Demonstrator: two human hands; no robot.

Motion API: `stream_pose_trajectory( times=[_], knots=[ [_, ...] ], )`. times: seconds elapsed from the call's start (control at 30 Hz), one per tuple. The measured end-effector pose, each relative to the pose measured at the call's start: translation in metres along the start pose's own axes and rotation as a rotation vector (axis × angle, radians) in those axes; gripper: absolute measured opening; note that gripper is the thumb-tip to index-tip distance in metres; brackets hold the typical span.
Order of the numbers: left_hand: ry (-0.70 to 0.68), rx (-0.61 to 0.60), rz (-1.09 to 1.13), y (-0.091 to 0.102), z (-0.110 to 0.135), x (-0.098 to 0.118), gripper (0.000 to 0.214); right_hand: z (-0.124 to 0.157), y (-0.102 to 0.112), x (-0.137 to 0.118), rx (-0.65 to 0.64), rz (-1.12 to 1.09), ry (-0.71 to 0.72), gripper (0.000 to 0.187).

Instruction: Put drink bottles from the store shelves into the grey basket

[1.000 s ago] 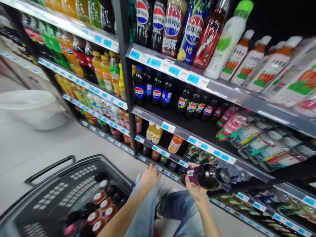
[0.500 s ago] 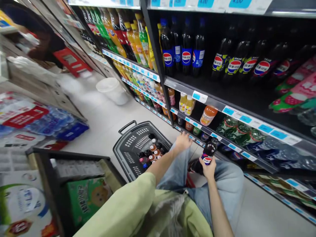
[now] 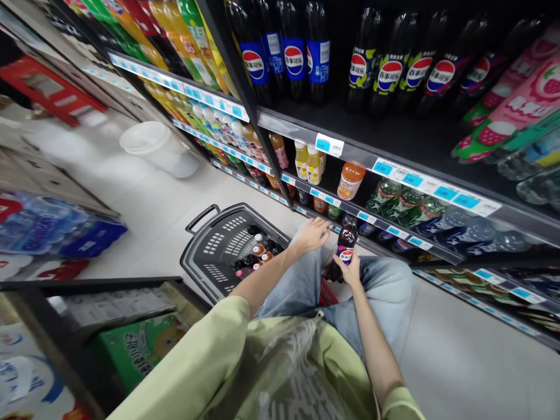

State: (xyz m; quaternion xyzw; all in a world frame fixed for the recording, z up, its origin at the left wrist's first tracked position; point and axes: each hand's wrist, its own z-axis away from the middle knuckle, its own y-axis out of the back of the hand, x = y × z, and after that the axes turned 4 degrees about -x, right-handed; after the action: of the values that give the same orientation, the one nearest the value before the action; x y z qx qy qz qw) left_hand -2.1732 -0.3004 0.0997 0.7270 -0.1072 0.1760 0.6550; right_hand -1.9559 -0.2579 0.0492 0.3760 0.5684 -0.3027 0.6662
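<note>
My right hand (image 3: 351,270) is closed around the lower part of a dark cola bottle (image 3: 347,238), which stands nearly upright over my lap, its blue, red and white label facing me. Over my knee, my left hand (image 3: 311,234) has its fingers stretched out and holds nothing that I can see; it is close to the edge of the low shelf (image 3: 376,220). To the left of my legs lies a dark grey shopping basket (image 3: 210,248) with several small bottles (image 3: 259,251) in its far right part, partly hidden by my left forearm.
Cola bottles (image 3: 294,58) line the shelf ahead, pink bottles (image 3: 529,105) lying at its right. An orange-capped jar (image 3: 351,179) sits lower. A white bucket (image 3: 146,139) stands on the floor. Shrink-wrapped water (image 3: 65,224) and a dark-framed bin (image 3: 26,286) of boxes flank me on the left.
The view has tilted and shifted, so the shelves appear higher and further left. My right hand still holds the cola bottle. The left hand's fingers look more stretched out.
</note>
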Motion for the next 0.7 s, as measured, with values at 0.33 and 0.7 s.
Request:
stream_pose_trajectory(
  times=[0.33, 0.7],
  knots=[
    [0.008, 0.049, 0.136, -0.004, -0.001, -0.008, 0.046, 0.004, -0.01, 0.003, -0.22, 0.119, 0.009, 0.05],
    [-0.05, 0.078, 0.184, 0.002, 0.006, -0.009, 0.038, 0.003, -0.01, 0.005, -0.35, 0.279, 0.026, 0.061]
  ],
)
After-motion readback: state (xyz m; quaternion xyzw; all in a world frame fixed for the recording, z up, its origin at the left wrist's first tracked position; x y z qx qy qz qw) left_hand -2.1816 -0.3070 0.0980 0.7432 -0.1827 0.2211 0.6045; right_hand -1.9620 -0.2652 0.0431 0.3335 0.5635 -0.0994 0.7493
